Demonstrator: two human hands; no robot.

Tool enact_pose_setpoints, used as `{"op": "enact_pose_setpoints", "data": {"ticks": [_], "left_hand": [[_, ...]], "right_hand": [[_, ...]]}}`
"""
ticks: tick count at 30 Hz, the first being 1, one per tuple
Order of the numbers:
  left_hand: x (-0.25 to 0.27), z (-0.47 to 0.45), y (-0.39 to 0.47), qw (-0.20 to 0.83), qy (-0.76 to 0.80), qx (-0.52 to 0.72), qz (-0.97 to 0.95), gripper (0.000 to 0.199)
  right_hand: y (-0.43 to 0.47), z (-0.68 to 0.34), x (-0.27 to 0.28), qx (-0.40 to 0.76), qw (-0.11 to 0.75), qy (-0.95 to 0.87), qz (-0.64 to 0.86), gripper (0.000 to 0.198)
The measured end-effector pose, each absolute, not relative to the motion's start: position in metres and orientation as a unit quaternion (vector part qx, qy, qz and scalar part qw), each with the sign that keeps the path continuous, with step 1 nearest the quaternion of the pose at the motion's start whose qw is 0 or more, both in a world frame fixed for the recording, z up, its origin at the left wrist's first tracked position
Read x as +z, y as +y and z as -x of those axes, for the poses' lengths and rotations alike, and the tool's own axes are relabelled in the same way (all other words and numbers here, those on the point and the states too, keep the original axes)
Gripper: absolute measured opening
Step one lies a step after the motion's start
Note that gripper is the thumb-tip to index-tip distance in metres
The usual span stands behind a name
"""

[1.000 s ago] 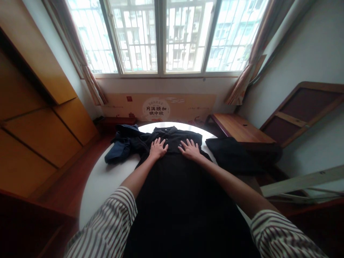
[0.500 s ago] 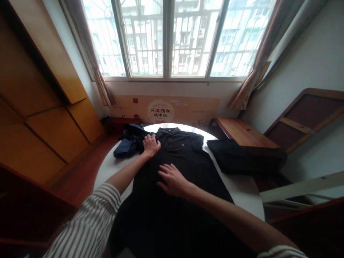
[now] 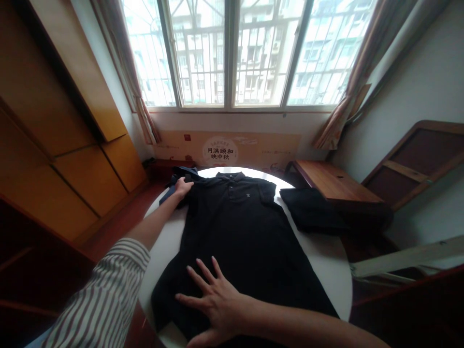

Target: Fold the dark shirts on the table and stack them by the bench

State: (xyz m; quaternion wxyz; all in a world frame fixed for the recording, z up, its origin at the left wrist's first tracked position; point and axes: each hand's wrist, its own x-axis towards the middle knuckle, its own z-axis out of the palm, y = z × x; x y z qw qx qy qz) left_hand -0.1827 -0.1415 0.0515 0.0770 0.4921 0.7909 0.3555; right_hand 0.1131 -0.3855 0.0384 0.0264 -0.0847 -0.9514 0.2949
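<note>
A black polo shirt (image 3: pixel 239 227) lies front up across a round white table (image 3: pixel 163 241), its buttoned collar toward the window and a small light logo on its chest. At the shirt's left sleeve end, my left hand (image 3: pixel 184 186) is closed with a bit of dark cloth in its fingers. My right hand (image 3: pixel 219 302) rests on the lower part of the shirt with its fingers spread wide. Just beyond my left hand, partly hidden by it, sits a heap of dark blue clothing (image 3: pixel 168 194).
Folded black cloth (image 3: pixel 308 209) lies at the table's right edge. Behind it stands a wooden desk (image 3: pixel 337 181). Orange cabinets (image 3: pixel 76 179) line the left wall, and a barred window (image 3: pixel 232 58) is ahead. A pale bar (image 3: pixel 406 253) reaches in from the right.
My left hand has moved left from the shirt's shoulder to its sleeve and closed on the cloth. My right hand has slid down toward me, fingers spreading. The view has shifted slightly.
</note>
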Motion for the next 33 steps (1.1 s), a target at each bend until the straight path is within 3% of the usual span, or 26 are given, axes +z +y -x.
{"op": "enact_pose_setpoints", "data": {"ticks": [6,10,12,18,22,27,33], "left_hand": [[0.060,0.157,-0.150,-0.047,0.727,0.355,-0.586,0.041],[0.032,0.123,-0.158,0.017,0.640,0.153,-0.753,0.043],[0.021,0.113,-0.157,0.048,0.650,0.120,-0.749,0.037],[0.033,0.124,-0.128,-0.014,0.746,0.183,-0.640,0.036],[0.046,0.138,-0.102,0.006,0.800,0.191,-0.569,0.057],[0.048,0.147,-0.081,0.054,0.817,0.183,-0.544,0.032],[0.055,0.167,-0.077,0.033,0.848,0.182,-0.496,0.034]], "right_hand": [[-0.385,-0.112,0.038,0.290,0.028,-0.953,0.084,0.080],[-0.386,-0.112,0.038,0.286,0.023,-0.954,0.084,0.080],[-0.386,-0.112,0.038,0.288,0.023,-0.954,0.083,0.080],[-0.384,-0.114,0.038,0.286,0.031,-0.955,0.078,0.080],[-0.381,-0.113,0.035,0.279,0.020,-0.958,0.068,0.080],[-0.377,-0.109,0.022,0.265,0.016,-0.962,0.058,0.068],[-0.375,-0.109,0.015,0.246,0.035,-0.967,0.053,0.067]]}}
